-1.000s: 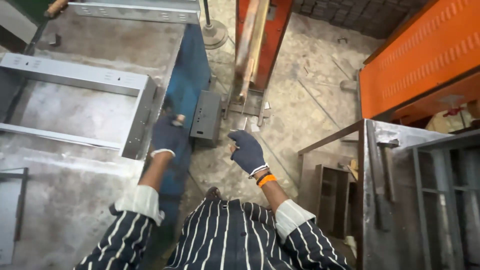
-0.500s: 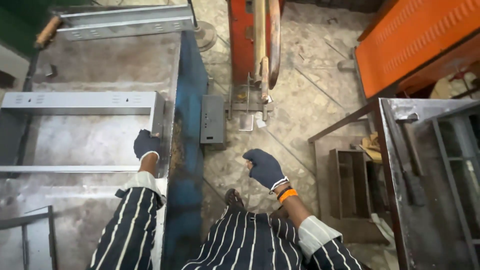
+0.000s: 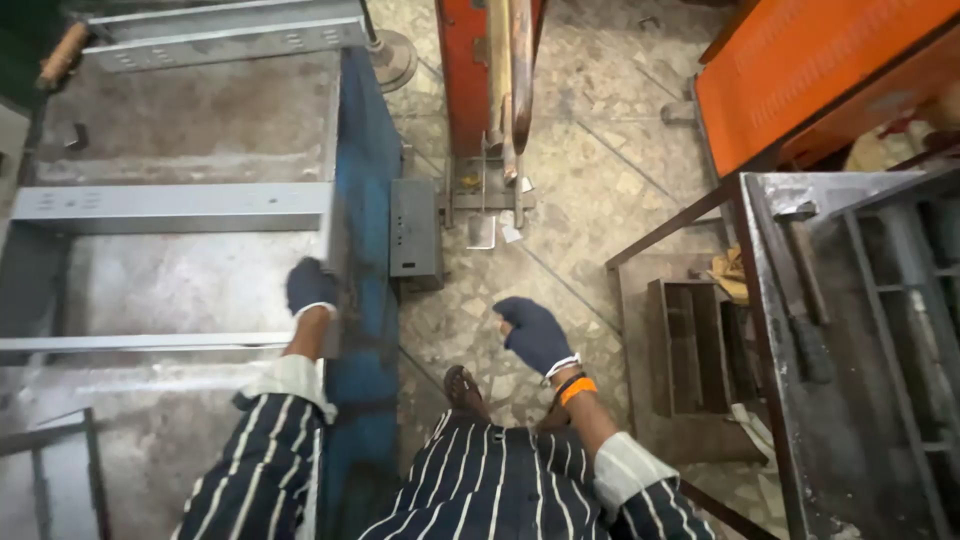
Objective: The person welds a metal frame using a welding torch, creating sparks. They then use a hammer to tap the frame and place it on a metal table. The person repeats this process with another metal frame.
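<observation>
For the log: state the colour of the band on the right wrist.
Orange wrist band, beside the dark-gloved right hand; head view.

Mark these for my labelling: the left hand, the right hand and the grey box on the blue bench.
left hand [image 3: 311,286], head view, back of glove.
right hand [image 3: 534,334], head view, back of glove.
grey box [image 3: 414,230], head view, top face.

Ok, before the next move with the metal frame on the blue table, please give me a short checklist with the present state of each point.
1. Both hands gloved: ok, left hand and right hand.
2. Left hand on the metal frame: ok, at its right end.
3. Right hand free: ok, it holds nothing, in the air above the floor.
4. Frame resting flat on the blue table: cannot tell.
5. Grip firm: cannot tell, fingers hidden.
</observation>
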